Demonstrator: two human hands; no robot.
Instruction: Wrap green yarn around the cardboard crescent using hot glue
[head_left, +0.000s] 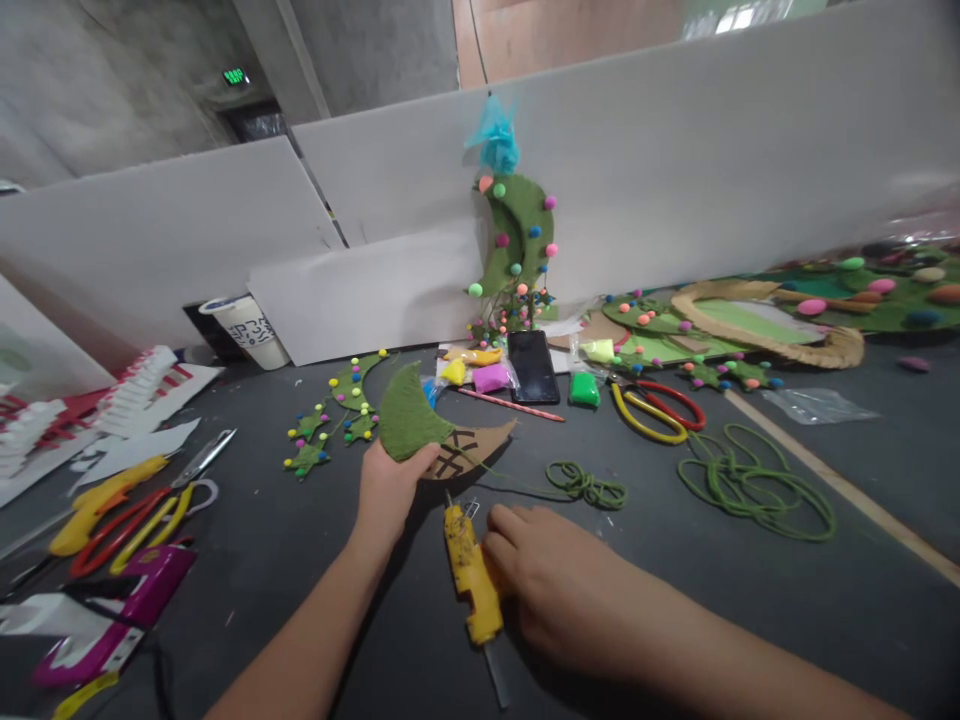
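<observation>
My left hand (390, 490) is closed on a crescent of cardboard (442, 435), partly wrapped in green yarn, and holds it just above the dark tabletop (300, 560). A strand of green yarn runs from the crescent to a small tangle (586, 484) on the right. My right hand (551, 575) rests on the table with curled fingers against a yellow glue gun (471, 575) that lies flat, nozzle pointing away from me. Whether it grips the gun is unclear.
A larger green yarn coil (754, 485), red and yellow scissors (656, 405), a black phone (532, 365), clay packets (583, 388) and pom-pom leaves (337, 415) lie beyond. A decorated green tree (516, 240) leans on white boards. Another glue gun (97, 505), cutters and a cup (247, 330) sit left.
</observation>
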